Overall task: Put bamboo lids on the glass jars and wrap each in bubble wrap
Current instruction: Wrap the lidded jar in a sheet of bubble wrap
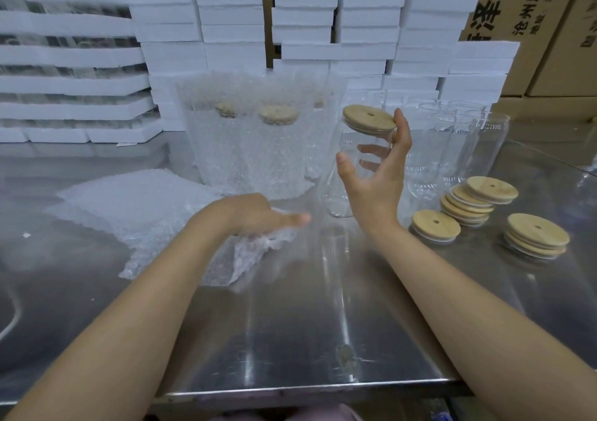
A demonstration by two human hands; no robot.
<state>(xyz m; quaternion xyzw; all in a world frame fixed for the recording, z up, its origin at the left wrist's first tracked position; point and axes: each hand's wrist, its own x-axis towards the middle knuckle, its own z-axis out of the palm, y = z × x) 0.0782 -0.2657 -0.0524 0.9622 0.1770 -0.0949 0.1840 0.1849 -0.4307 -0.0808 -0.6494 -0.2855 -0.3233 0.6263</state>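
Note:
My right hand (378,178) grips a clear glass jar (334,191) and holds it tilted above the steel table (290,323). A round bamboo lid (368,118) sits on the jar's mouth, and my index finger touches its edge. My left hand (255,212) is low and to the left of the jar. It holds a bubble wrap sheet (255,252) that hangs crumpled beneath it, with its fingers hidden under the palm. Several wrapped, lidded jars (245,149) stand behind.
A pile of bubble wrap sheets (135,204) lies to the left. Several bare jars (452,149) stand at the right rear. Bamboo lids lie in stacks (475,201) (536,236) and singly (434,225) on the right. White foam trays (226,17) and cardboard boxes (549,33) wall the back.

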